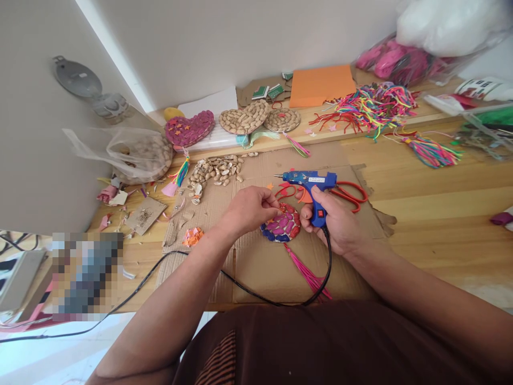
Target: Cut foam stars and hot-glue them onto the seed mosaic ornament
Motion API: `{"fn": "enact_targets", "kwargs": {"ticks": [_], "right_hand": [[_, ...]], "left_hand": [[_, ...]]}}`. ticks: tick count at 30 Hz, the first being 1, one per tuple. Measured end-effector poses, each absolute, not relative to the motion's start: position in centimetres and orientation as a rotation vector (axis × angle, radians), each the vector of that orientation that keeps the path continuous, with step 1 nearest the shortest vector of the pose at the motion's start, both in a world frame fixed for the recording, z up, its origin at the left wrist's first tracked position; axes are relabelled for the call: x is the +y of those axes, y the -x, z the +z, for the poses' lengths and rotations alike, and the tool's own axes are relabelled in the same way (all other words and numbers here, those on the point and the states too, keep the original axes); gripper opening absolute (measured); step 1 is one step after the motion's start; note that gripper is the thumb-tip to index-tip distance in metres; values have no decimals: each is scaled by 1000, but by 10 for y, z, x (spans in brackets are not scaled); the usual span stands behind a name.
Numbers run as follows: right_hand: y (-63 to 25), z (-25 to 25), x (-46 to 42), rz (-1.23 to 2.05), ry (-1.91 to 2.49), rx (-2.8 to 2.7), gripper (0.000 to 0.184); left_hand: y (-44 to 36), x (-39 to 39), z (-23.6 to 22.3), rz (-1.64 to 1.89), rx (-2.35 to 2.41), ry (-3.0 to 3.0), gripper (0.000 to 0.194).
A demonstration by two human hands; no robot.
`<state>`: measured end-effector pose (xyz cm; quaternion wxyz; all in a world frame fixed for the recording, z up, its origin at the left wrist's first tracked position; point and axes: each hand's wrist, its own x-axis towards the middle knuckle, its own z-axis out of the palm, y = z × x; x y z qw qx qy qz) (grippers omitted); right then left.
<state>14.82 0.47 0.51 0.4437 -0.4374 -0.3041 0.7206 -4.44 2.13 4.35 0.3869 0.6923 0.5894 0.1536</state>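
My right hand (334,222) is wrapped round the handle of a blue hot glue gun (306,179), its nozzle pointing left. Below it lies a round ornament (286,224) covered in peanut shells painted pink, red and blue, with a red loop (287,190) at the top and a pink tassel (306,270) at the bottom. The fingers of my left hand (256,208) are pinched together over the ornament's upper left; what they hold, if anything, is hidden. Orange-handled scissors (352,195) rest behind my right hand, partly covered.
Cardboard (256,272) covers the work surface. Peanut shells (218,170) and orange paper stars (193,236) lie left. Finished heart ornaments (190,128), orange paper (320,85) and colourful tassels (377,109) line the back. The black cord (160,262) crosses the front.
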Motion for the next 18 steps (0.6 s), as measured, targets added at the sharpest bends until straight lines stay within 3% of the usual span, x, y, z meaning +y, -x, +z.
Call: {"fn": "enact_targets", "kwargs": {"ticks": [18], "right_hand": [[-148, 4, 6, 1808, 1077, -763, 43]], "left_hand": [[35, 20, 35, 279, 1560, -1859, 8]]}}
